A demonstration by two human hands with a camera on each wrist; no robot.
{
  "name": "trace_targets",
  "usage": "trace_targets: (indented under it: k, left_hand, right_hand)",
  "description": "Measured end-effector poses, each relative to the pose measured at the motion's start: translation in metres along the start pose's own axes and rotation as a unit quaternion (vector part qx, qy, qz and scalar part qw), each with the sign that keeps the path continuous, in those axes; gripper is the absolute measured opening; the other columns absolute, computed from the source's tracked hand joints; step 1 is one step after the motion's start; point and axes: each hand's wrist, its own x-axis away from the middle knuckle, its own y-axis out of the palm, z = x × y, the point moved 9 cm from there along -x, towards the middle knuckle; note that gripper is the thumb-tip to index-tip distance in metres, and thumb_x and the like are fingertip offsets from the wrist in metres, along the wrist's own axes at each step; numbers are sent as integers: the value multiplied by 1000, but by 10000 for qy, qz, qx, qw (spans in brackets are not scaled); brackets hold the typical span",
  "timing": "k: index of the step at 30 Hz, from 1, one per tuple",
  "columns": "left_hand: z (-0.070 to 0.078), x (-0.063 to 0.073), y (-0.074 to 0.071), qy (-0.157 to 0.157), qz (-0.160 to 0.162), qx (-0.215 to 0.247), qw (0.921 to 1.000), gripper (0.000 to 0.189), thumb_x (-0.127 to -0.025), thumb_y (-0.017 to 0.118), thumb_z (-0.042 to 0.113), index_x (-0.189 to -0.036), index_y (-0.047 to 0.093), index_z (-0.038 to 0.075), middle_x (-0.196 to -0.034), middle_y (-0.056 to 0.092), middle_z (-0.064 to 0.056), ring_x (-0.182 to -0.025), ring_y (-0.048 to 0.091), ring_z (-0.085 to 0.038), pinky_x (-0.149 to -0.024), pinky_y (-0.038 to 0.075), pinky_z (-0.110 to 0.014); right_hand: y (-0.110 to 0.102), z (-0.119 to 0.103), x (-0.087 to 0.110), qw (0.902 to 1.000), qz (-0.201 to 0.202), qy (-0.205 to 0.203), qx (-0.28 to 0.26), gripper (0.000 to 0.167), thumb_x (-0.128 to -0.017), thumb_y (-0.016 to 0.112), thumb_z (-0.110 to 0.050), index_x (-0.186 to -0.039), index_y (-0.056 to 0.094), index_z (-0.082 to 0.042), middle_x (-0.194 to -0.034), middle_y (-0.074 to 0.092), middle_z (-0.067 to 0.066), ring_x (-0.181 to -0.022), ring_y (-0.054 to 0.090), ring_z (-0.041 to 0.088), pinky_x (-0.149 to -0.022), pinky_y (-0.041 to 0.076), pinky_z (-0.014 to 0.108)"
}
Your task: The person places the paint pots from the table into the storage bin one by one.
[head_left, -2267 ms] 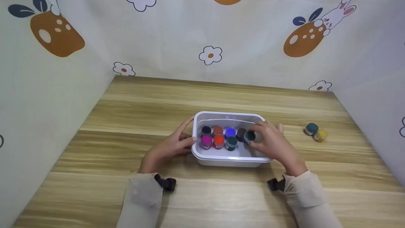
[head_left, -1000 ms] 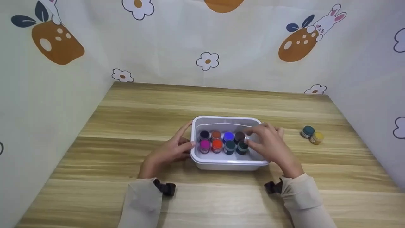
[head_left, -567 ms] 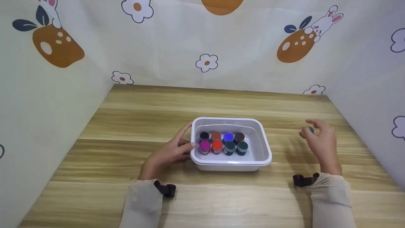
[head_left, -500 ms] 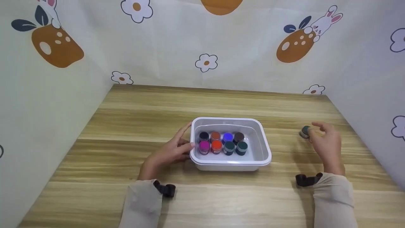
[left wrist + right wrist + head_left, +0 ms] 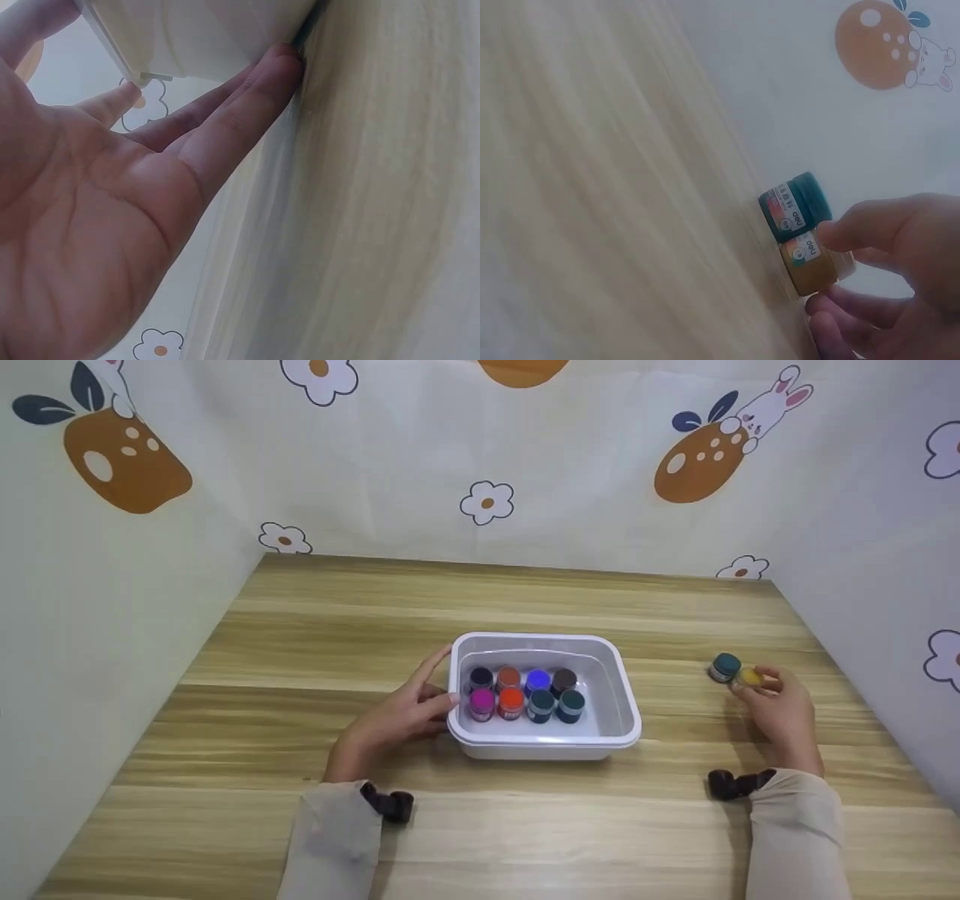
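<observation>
Around a yellow paint jar (image 5: 750, 678), my right hand (image 5: 781, 716) has its thumb and fingers in a pinch. The right wrist view shows the thumb at the lid of this jar (image 5: 808, 268) and the fingers on its other side. A teal paint jar (image 5: 725, 666) stands touching it. My left hand (image 5: 396, 718) rests against the left side of a white plastic bin (image 5: 544, 740), thumb at the rim and fingers extended along the wall. Inside the bin, several paint jars stand in two rows, among them magenta (image 5: 481, 702), orange-red (image 5: 511, 701) and blue (image 5: 538, 680).
A wood-grain table (image 5: 337, 607) carries everything. Patterned fabric walls (image 5: 390, 457) with flowers and rabbits enclose its back and sides. Inside the bin, bare floor (image 5: 604, 712) shows to the right of the jars.
My right hand let go of a dark green jar in the bin's front row, then moved right, past the teal jar, to the yellow jar. My left hand stayed at the bin.
</observation>
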Motion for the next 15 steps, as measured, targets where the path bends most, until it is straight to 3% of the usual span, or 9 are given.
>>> trace_targets:
  k: [4,8,15]
  left_hand:
    - [0,0,-1,-69,23,-138,9999,77,-101,55,27,-160,5,30,-132,48,-30,-116,59,-35,-97,53,-49]
    - [-2,-1,-2,-165,24,-73,9998,77,-101,56,28,-160,5,31,-133,46,-30,-117,59,-35,-98,53,-49]
    - [-1,0,-2,-157,45,-85,9998,78,-101,56,27,-160,4,31,-132,47,-30,-116,59,-35,-97,54,-48]
  right_hand:
    - [-2,5,-1,9998,172,75,-47,60,-97,63,-22,-145,40,4,-146,42,28,-114,57,21,-69,43,4]
    - [-6,8,-2,9989,443,148,8,51,-97,61,-21,-141,47,2,-145,45,24,-89,49,-5,-66,44,7]
    - [-12,8,-2,9966,795,235,-23,47,-96,61,-22,-137,53,0,-140,52,19,-85,48,-6,-63,45,8]
